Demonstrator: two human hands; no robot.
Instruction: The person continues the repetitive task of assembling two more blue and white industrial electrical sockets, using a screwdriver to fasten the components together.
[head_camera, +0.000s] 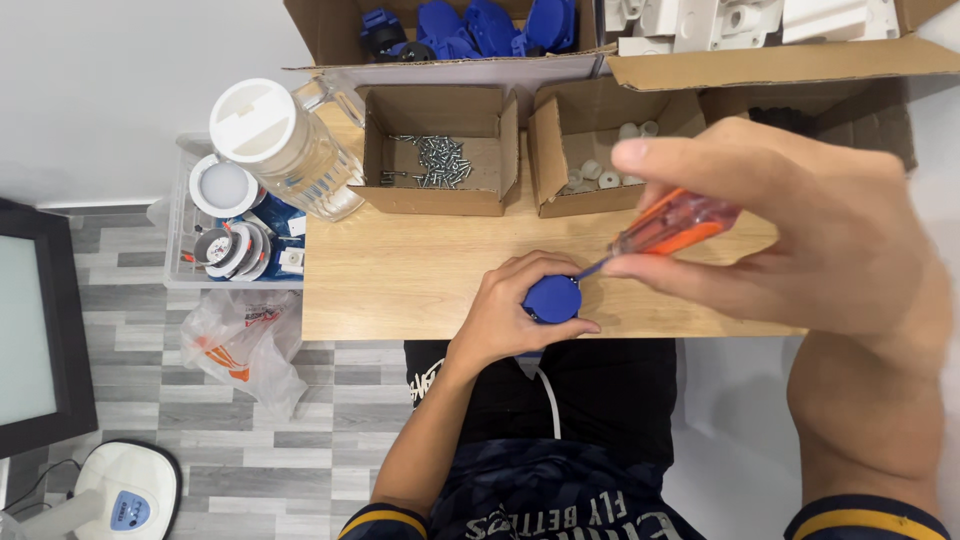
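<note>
Where the wooden tabletop (400, 280) meets its near edge, the left hand (505, 315) is wrapped around a round blue plastic part (552, 298). Fingers curled close over its far side, thumb along the near side; only the domed blue face shows between them. Part sits on the table at the edge, just in front of the person's torso. A white cable (550, 395) hangs from under the hand down across the dark clothing.

Right hand (800, 235) is raised nearer the camera, large in view. Fingers closed tight on a screwdriver (660, 230) with a translucent orange handle; thumb on top, index finger along the underside. Long axis runs diagonally, handle up and right, shaft down and left. Tip meets the upper right rim of the blue part, next to the left fingertips; exact contact point is too small to tell.

Farther back, two small open cardboard boxes stand side by side: the left box (435, 150) holds loose metal screws (440, 160), the right box (590, 150) small white cylindrical pieces (600, 172). A clear plastic jug (290, 150) with a white lid stands at the far left corner. Behind these, a larger carton (450, 40) holds blue parts, and another (760, 45) white plastic parts.
</note>
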